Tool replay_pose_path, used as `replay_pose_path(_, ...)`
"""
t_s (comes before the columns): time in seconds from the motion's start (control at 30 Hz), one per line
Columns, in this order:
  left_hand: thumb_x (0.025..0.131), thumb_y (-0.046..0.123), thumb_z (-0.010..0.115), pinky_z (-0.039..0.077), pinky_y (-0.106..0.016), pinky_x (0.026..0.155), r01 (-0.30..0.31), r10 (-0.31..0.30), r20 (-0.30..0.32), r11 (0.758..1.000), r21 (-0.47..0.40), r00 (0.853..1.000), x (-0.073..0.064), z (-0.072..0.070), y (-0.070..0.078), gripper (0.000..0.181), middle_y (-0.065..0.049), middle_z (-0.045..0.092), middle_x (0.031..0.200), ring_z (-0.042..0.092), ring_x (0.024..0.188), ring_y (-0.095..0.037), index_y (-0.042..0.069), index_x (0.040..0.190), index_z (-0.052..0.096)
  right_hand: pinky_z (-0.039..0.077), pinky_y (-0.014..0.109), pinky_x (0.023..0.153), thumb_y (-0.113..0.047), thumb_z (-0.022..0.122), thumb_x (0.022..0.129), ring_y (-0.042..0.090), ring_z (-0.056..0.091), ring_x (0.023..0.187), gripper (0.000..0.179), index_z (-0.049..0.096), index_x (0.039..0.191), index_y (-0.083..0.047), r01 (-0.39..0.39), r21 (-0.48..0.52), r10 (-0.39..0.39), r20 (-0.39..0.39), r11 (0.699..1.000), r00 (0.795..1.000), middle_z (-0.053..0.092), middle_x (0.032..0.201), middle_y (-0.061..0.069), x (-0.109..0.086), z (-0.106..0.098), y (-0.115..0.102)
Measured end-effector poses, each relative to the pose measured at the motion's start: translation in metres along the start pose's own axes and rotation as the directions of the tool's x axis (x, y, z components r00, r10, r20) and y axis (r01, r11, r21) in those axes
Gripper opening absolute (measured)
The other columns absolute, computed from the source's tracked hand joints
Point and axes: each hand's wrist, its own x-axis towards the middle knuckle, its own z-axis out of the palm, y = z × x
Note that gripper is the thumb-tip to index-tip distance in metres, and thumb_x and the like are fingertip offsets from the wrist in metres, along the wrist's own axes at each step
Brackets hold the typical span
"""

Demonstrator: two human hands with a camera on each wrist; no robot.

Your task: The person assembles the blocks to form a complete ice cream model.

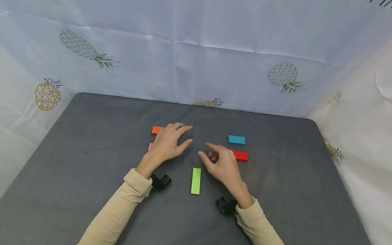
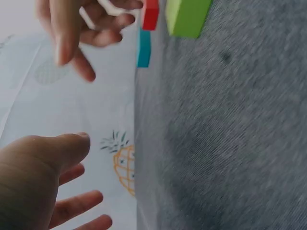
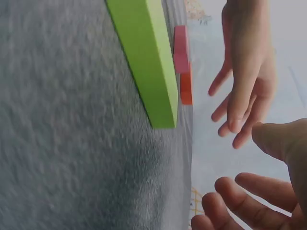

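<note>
My left hand hovers over the table's left half, thumb and fingers spread apart with nothing held. It partly covers an orange block and a pink block. Opposite it, my right hand is raised too, its index finger and thumb apart and the other fingers loosely bent, holding nothing. A red block lies partly behind that hand, and a blue block lies just beyond. Between the wrists, a lime green block lies lengthwise on the cloth.
Dark grey cloth covers the table. A white curtain printed with pineapples hangs behind it and along both sides. Black wrist cameras sit under the left wrist and the right wrist.
</note>
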Motion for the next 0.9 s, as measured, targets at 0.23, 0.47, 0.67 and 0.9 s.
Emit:
replay_pose_path(0.23, 0.098, 0.029, 0.07, 0.051, -0.054, 0.1, 0.018, -0.018, 0.009, 0.998, -0.063, 1.0, -0.001, -0.008, -0.01, 0.045, -0.016, 0.064, 0.138, 0.061, 0.124, -0.038, 0.011, 0.138, 0.064, 0.051, 0.019, 0.056, -0.027, 0.081, 0.089, 0.008, 0.064, 0.059, 0.046, 0.073, 0.122, 0.002, 0.002, 0.115, -0.005, 0.025, 0.993, 1.0, 0.072, 0.073, 0.004, -0.008, 0.002, -0.006)
replay_pose_path(0.47, 0.097, 0.029, 0.071, 0.052, -0.056, 0.091, 0.031, -0.03, 0.015, 0.997, -0.075, 0.999, -0.002, -0.02, -0.023, 0.047, -0.017, 0.061, 0.14, 0.061, 0.118, -0.039, 0.01, 0.139, 0.064, 0.049, 0.018, 0.053, -0.029, 0.083, 0.086, 0.007, 0.065, 0.058, 0.049, 0.073, 0.121, 0.004, -0.03, 0.15, 0.022, 0.058, 0.988, 0.998, 0.074, 0.071, 0.004, -0.018, 0.004, -0.009)
replay_pose_path(0.67, 0.098, 0.025, 0.069, 0.05, -0.059, 0.094, 0.053, -0.049, 0.047, 0.995, -0.087, 0.998, -0.004, -0.028, -0.037, 0.044, -0.017, 0.06, 0.141, 0.058, 0.125, -0.04, 0.009, 0.139, 0.064, 0.046, 0.019, 0.049, -0.03, 0.085, 0.084, 0.004, 0.062, 0.055, 0.049, 0.074, 0.119, 0.003, -0.065, 0.17, 0.052, 0.079, 0.983, 0.995, 0.073, 0.068, 0.003, -0.025, 0.007, -0.011)
replay_pose_path(0.9, 0.097, 0.021, 0.067, 0.05, -0.057, 0.095, 0.096, -0.09, 0.065, 0.991, -0.098, 0.994, -0.009, -0.032, -0.054, 0.042, -0.018, 0.059, 0.142, 0.057, 0.124, -0.04, 0.008, 0.136, 0.065, 0.044, 0.021, 0.047, -0.028, 0.087, 0.082, 0.0, 0.058, 0.053, 0.049, 0.075, 0.119, 0.001, -0.13, 0.206, 0.099, 0.154, 0.97, 0.983, 0.071, 0.066, -0.001, -0.035, 0.01, -0.01)
